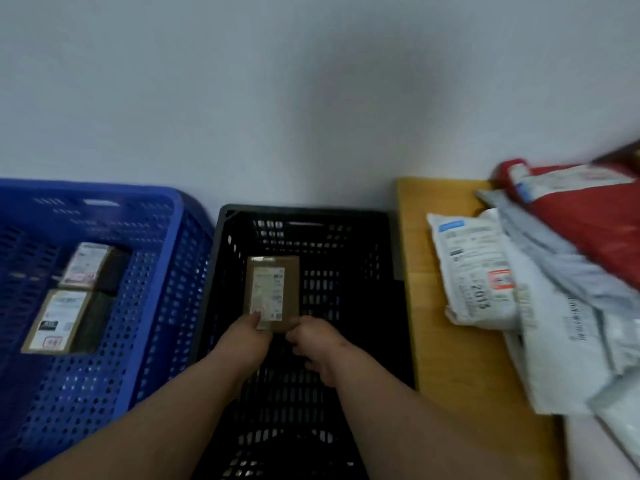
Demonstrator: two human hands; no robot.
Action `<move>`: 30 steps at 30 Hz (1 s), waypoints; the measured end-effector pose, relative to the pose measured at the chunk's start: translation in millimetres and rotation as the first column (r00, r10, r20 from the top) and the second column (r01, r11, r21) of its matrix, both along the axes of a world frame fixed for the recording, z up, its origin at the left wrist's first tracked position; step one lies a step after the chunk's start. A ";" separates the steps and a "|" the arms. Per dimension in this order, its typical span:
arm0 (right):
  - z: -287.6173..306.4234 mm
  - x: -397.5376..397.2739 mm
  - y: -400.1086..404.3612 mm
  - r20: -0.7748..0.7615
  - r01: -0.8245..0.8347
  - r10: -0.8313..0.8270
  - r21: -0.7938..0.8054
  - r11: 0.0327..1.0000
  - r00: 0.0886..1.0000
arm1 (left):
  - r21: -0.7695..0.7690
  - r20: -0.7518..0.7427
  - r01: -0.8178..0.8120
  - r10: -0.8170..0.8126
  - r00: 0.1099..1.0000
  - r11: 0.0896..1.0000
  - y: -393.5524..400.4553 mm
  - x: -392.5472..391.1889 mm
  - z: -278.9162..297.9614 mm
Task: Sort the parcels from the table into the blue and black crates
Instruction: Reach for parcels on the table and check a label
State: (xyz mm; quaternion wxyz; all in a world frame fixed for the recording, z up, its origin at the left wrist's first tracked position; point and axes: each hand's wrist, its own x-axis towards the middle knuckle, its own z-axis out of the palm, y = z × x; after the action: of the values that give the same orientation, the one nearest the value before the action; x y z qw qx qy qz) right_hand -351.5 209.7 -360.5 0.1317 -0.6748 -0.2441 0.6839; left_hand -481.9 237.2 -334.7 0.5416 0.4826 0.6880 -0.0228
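Dim, soft indoor light — a vague shadow on the wall [332, 109], wide-angle bending and blur toward the edges.

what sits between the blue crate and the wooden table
In the head view, the black crate stands between the blue crate and the table. Both hands hold a brown box over it.

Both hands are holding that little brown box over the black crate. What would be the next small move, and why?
Probably let go. The left hand and right hand pinch the brown box's near edge inside the black crate, so it seems already delivered there.
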 end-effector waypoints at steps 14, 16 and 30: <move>215.8 123.8 -120.0 0.248 0.163 -0.307 0.470 0.867 0.919 | 0.351 0.100 0.197 -0.246 0.964 0.915 -88.3 91.3 190.8; 232.9 140.0 -148.7 0.281 0.176 -0.354 0.506 0.845 0.892 | 0.350 0.104 0.220 -0.271 0.957 0.911 -105.6 98.6 207.9; 279.1 327.6 -274.0 0.435 0.266 -0.670 0.682 0.681 0.601 | 0.480 0.072 0.342 -0.425 0.902 0.807 -171.1 259.3 254.4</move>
State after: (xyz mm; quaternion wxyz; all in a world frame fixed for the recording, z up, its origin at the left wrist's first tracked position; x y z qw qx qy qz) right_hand -23.9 -64.3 -81.4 0.4092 -0.8412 -0.2635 0.2358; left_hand -222.6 66.1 -80.3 0.4553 0.7255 0.5108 0.0728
